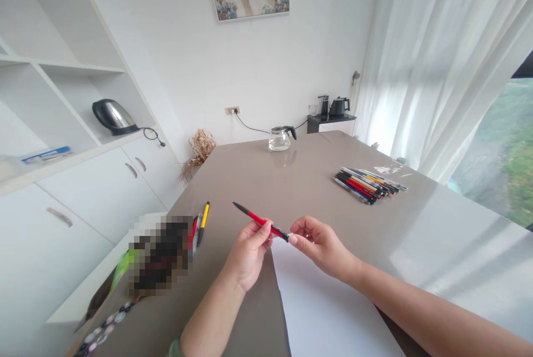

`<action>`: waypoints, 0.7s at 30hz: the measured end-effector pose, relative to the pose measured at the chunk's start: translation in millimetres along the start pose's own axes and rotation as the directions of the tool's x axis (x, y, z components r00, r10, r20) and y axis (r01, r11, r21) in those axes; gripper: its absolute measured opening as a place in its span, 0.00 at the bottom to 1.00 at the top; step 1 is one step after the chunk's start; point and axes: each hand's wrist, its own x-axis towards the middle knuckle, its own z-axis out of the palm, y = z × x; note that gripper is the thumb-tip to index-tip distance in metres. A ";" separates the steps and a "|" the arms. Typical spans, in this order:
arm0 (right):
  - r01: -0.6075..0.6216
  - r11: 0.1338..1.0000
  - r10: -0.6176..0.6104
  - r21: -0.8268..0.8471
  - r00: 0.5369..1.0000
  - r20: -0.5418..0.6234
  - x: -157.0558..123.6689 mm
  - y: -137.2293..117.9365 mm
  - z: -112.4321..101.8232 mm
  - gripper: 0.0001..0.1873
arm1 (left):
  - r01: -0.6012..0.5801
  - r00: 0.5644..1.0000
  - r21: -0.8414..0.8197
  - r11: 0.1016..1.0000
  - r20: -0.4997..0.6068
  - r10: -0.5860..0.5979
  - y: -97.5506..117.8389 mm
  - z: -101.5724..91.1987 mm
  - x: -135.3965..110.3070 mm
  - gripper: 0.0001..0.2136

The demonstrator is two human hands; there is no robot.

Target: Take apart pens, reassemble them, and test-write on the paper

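Note:
A red pen with black ends (255,217) is held in the air above the table, its tapered black end pointing up and to the left. My left hand (250,251) is closed around the middle of its barrel, thumb on top. At the other end of the pen, my right hand (322,246) has its thumb and fingers curled in a pinch. Below both hands lies a large sheet of white paper (328,318). To the left, a yellow pen (204,224) rests beside a red one and a clear one, partly hidden by a pixelated patch.
A pile of pens (366,185) lies on the right of the brown table (245,179). Farther back stands a glass pot (280,139) holding clear liquid. White scraps (389,170) lie past the pens. A beaded strap (106,329) hangs at the left edge.

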 end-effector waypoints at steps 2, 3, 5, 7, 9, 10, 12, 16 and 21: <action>-0.013 1.000 0.012 0.026 1.000 0.029 0.0 0.5 0.6 0.13 | -0.002 1.000 0.023 1.000 0.017 0.001 -1.2 -1.7 0.7 0.05; -0.026 0.998 0.024 0.052 0.999 0.041 0.4 1.3 1.4 0.13 | 0.000 1.000 0.045 0.999 0.028 -0.001 -1.8 -2.4 0.8 0.05; -0.071 0.987 0.062 0.146 0.996 0.065 2.3 3.4 3.0 0.12 | -0.006 0.999 0.109 0.994 0.039 0.002 -2.8 -2.8 0.1 0.06; -0.116 0.949 0.104 0.294 0.993 0.057 5.4 5.2 3.3 0.11 | -0.035 0.998 0.215 0.976 0.065 0.021 -3.2 -1.8 -1.6 0.09; -0.119 0.883 0.132 0.455 0.991 0.003 9.7 6.5 0.7 0.11 | -0.061 0.993 0.370 0.927 0.118 0.018 -3.1 0.7 -4.0 0.14; -0.101 0.845 0.141 0.526 0.989 -0.038 12.2 7.2 -2.1 0.10 | -0.070 0.989 0.463 0.884 0.149 0.000 -3.1 2.3 -5.5 0.16; -0.053 0.768 0.168 0.638 0.978 -0.120 17.6 8.9 -10.2 0.09 | -0.115 0.974 0.649 0.752 0.223 -0.043 -3.1 5.5 -8.4 0.19; 0.021 0.630 0.260 0.776 0.936 -0.236 28.0 13.7 -31.5 0.08 | -0.375 0.879 0.833 0.406 0.459 -0.129 -4.1 10.6 -14.6 0.18; 0.032 0.499 0.323 0.866 0.920 -0.220 36.6 17.4 -52.8 0.08 | -0.530 0.770 0.823 0.207 0.569 -0.289 -4.8 16.6 -23.2 0.23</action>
